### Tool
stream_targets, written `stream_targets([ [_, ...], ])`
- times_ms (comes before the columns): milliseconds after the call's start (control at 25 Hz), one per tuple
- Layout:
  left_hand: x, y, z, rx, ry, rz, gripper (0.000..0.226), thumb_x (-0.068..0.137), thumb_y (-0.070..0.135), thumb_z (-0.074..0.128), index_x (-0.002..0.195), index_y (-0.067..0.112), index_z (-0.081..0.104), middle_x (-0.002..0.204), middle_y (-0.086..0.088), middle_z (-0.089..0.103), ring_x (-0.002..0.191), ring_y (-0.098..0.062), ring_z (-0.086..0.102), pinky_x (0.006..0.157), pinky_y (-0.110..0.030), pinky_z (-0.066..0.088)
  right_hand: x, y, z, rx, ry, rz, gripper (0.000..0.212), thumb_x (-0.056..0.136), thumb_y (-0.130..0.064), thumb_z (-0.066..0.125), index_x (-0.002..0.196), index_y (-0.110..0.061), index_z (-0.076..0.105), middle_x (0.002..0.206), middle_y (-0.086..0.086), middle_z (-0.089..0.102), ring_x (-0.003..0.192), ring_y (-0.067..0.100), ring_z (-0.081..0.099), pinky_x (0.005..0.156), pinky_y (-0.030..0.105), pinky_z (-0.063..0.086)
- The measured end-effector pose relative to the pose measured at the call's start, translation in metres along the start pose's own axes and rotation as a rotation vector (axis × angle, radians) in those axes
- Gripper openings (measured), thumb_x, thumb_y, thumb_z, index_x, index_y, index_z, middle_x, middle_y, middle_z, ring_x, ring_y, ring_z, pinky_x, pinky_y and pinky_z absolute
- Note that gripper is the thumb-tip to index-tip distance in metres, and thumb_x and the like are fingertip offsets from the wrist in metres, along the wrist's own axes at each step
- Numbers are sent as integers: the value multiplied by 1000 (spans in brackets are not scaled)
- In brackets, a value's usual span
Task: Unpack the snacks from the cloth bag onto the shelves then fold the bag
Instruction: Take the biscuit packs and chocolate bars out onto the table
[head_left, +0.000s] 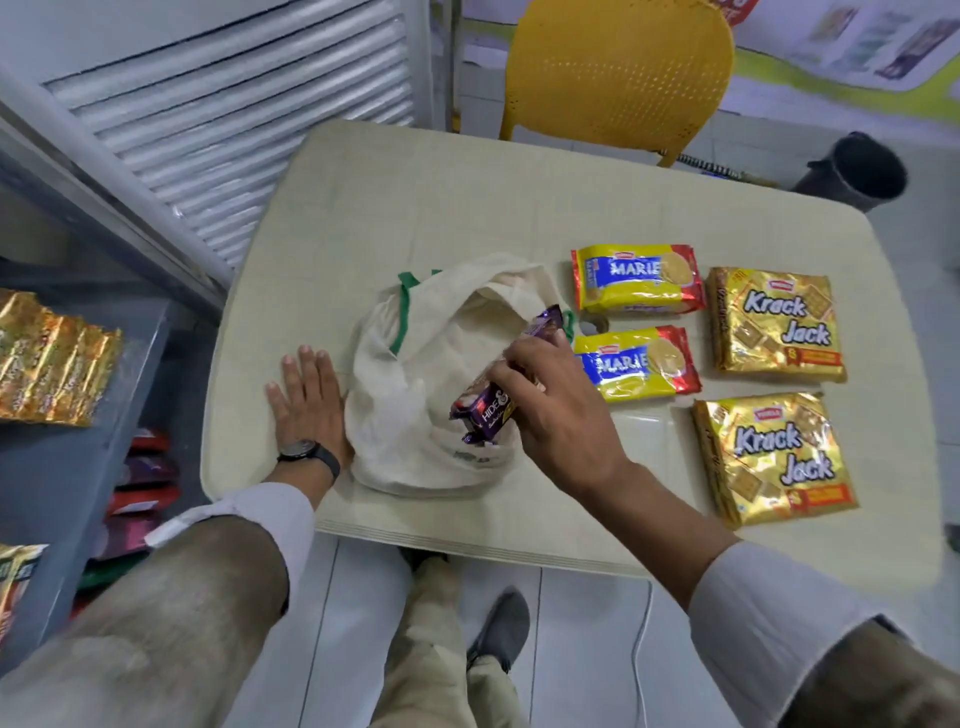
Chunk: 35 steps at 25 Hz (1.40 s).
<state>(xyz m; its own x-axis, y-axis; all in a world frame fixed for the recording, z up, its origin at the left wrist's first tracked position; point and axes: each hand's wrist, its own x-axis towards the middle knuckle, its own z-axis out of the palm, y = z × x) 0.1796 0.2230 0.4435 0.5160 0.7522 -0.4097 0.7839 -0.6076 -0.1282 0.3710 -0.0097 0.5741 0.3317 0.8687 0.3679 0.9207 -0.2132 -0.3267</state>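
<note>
A cream cloth bag (415, 415) with green-trimmed handles lies slumped on the beige table (415, 197). My right hand (556, 415) grips a purple Hide & Seek biscuit pack (491, 408) that is half out of the bag's mouth. My left hand (306, 395) lies flat on the table, fingers spread, touching the bag's left side. To the right of the bag lie two yellow Marie packs (639, 280) (636, 364) and two gold Krack Jack packs (779, 325) (774, 457).
A grey shelf unit (67, 467) stands at the left with gold packets (52, 364) on top and red and purple packs below. A yellow chair (618, 73) is behind the table, a dark bin (857, 171) at the far right, and a white louvred panel (234, 119) at the back left.
</note>
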Motion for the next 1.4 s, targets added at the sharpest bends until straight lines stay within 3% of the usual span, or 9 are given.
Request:
stream_targets([
  [160, -4, 5, -5, -13, -24, 1, 78, 102, 22, 34, 156, 3, -19, 166, -18, -23, 154, -39, -15, 124, -58, 1, -72, 15, -2, -186, -60, 163, 33, 87, 5, 59, 115, -9, 67, 108, 14, 60, 105, 36, 54, 102, 52, 41],
  [320, -3, 7, -3, -13, -24, -2, 80, 101, 21, 35, 156, 4, -19, 166, -18, -23, 154, -38, -16, 124, -57, 0, -127, 24, 14, -249, -286, 359, 41, 83, -9, 43, 115, -10, 69, 107, 14, 62, 104, 39, 58, 90, 48, 51],
  [440, -2, 5, -2, -6, -31, 5, 80, 101, 21, 35, 156, 4, -20, 166, -18, -24, 154, -39, -16, 124, -58, 1, -132, 26, 20, -207, -390, 429, 45, 78, 1, 60, 121, -6, 69, 114, 18, 65, 115, 41, 60, 83, 46, 58],
  [600, -4, 6, -5, -39, -46, 5, 82, 101, 25, 35, 156, 4, -21, 166, -18, -24, 154, -39, -16, 124, -58, -1, -106, 10, 23, -135, -199, 391, 49, 74, -6, 41, 117, -2, 65, 121, 20, 61, 112, 41, 55, 86, 45, 52],
  [680, -5, 6, -5, -44, -46, -1, 81, 102, 26, 34, 156, 3, -21, 166, -18, -24, 154, -39, -16, 124, -58, -1, -77, -5, 32, -59, -152, 289, 41, 75, -2, 45, 110, -4, 66, 116, 15, 62, 104, 36, 56, 80, 41, 50],
  [800, -2, 5, -3, -63, -51, -6, 81, 101, 28, 33, 155, 4, -23, 165, -17, -26, 154, -38, -18, 124, -58, -1, -33, -21, 51, -23, -470, 238, 33, 82, -6, 54, 111, -13, 69, 106, 7, 66, 98, 34, 62, 66, 41, 53],
  [920, -1, 4, -1, -84, -43, -11, 82, 101, 31, 34, 156, 5, -22, 165, -16, -26, 154, -37, -19, 124, -58, -3, -15, -25, 66, -39, -704, 275, 23, 88, -14, 54, 103, -18, 71, 98, 8, 65, 95, 37, 64, 67, 40, 50],
  [1120, -4, 5, -5, -104, -47, -16, 84, 102, 33, 36, 156, 5, -23, 165, -16, -27, 154, -37, -20, 124, -57, -5, -18, -30, 74, 20, -681, 297, 30, 85, -42, 59, 103, -21, 70, 100, 7, 68, 97, 34, 64, 69, 38, 49],
  [1400, -4, 5, -5, -116, -31, -9, 83, 102, 36, 34, 157, 7, -22, 165, -15, -27, 154, -36, -21, 124, -56, -7, -6, -22, 75, -104, -556, 367, 36, 83, -41, 65, 108, -16, 66, 105, 8, 66, 102, 33, 60, 74, 40, 50],
])
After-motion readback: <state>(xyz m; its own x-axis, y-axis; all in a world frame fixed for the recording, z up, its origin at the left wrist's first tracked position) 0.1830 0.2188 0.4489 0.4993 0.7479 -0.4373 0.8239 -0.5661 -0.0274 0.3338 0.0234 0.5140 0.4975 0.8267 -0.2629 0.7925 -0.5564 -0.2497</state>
